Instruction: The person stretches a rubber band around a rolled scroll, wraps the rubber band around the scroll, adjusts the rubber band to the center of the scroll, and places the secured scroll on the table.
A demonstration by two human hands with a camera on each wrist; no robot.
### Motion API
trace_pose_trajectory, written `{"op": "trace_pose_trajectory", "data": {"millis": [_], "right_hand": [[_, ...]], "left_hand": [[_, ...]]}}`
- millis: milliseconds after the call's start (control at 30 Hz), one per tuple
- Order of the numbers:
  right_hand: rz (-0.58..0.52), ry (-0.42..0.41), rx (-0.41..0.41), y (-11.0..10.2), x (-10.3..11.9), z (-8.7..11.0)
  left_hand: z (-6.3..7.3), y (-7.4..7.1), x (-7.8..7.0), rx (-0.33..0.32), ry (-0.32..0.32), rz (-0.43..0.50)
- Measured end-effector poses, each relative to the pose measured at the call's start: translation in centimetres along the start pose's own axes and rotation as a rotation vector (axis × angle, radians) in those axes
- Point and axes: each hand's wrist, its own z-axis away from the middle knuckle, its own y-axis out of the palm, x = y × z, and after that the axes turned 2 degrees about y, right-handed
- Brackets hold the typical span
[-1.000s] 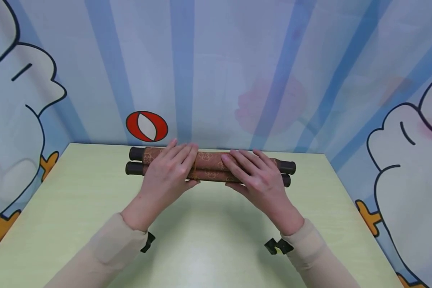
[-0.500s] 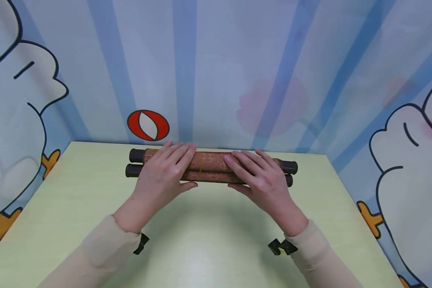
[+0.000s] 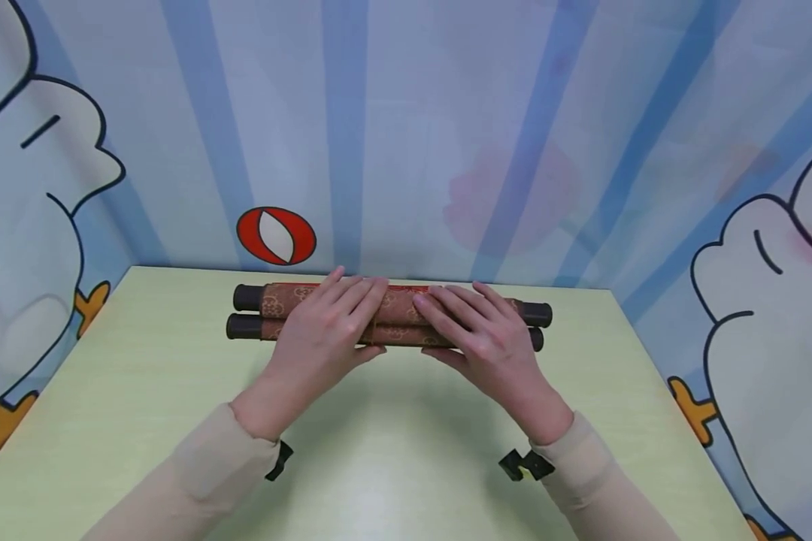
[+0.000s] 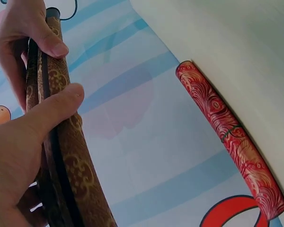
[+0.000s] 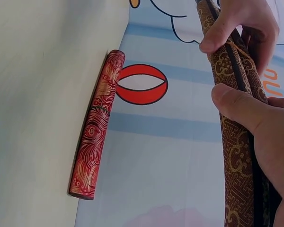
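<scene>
A brown brocade scroll (image 3: 401, 309) with a gold pattern, rolled from both ends into two parallel rolls, is held level over the table. Black knobs (image 3: 246, 297) cap its ends. My left hand (image 3: 321, 324) grips the left half, fingers over the top and thumb on the near side. On the right half, my right hand (image 3: 490, 334) has the same grip. A thin cord (image 5: 239, 48) crosses the rolls between the hands. Behind the scroll lies a red swirl-patterned roll (image 4: 232, 137) tied with a dark string; only a red sliver of it shows in the head view.
The pale table (image 3: 379, 451) ends at a blue striped backdrop (image 3: 406, 135) with cartoon figures. In the right wrist view the red patterned roll (image 5: 95, 132) lies along the table's back edge, against the backdrop. A red-and-white oval (image 3: 276, 236) is printed there.
My left hand slid left along the scroll, then back right. The scroll shifted slightly left and nearer, so more red shows behind it. My right hand has barely moved.
</scene>
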Motion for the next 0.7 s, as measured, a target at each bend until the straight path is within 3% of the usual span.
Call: {"op": "trace_pose_trajectory", "data": {"millis": [233,467,700], "right_hand": [[0.013,0.005,0.004,-0.29,-0.34,0.21],[0.009,0.004,0.011,-0.29,0.23,-0.18],[0.015,0.008,-0.006,-0.23,0.55,-0.62]], "left_hand": [[0.77,-0.34,0.95,-0.01,-0.029,0.0],[0.85,0.21,0.56,-0.042,-0.005,-0.051],[0.25,0.12,0.13,-0.053,0.01,-0.044]]}}
